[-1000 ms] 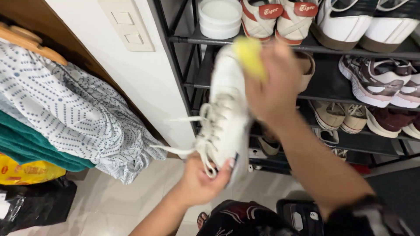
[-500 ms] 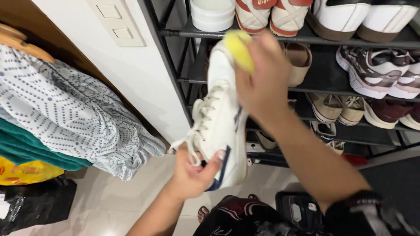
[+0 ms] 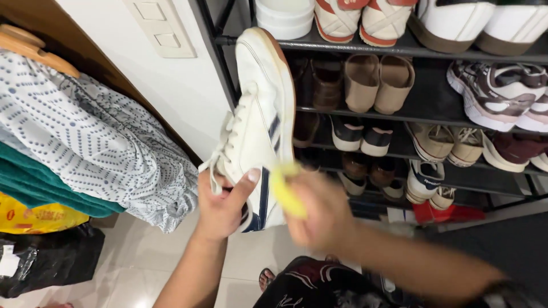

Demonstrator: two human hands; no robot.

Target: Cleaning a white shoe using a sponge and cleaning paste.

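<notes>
Left hand (image 3: 220, 208) grips a white sneaker (image 3: 257, 128) at the heel end, thumb across the side, fingers wrapped around behind. Sneaker is held up in the air in front of the shoe rack (image 3: 228, 63), toe pointing up and away, tan sole edge facing right, dark stripes on the side panel near the heel. White laces (image 3: 220, 157) hang loose on the left side, just above the left thumb.

Right hand (image 3: 319, 211) is motion-blurred, closed around a yellow cloth (image 3: 283, 191). Cloth sits against the lower side of the sneaker, near the stripes, just right of the left thumb. Exact contact patch: cannot tell, too blurred.

Around it:
- Rack is black metal, several shelves, full of shoes. Top shelf: a white round tub (image 3: 285, 17), a pair of white sneakers with red trim (image 3: 357, 20), a white pair with brown soles (image 3: 485, 23).
- Next shelf down: tan sandals (image 3: 377, 80) behind the held sneaker's toe; grey and maroon trainers (image 3: 496, 97) at far right.
- Lower shelves: more pairs, mixed white, beige and dark.
- Left of the rack: white wall with a cream switch plate (image 3: 160, 25).
- Far left: dotted white fabric (image 3: 97, 148) hanging from a wooden hanger (image 3: 34, 48), teal cloth (image 3: 40, 182) under it, a yellow bag (image 3: 34, 217) and a black bag (image 3: 51, 259) below.
- Floor (image 3: 137, 268) is pale tile.
</notes>
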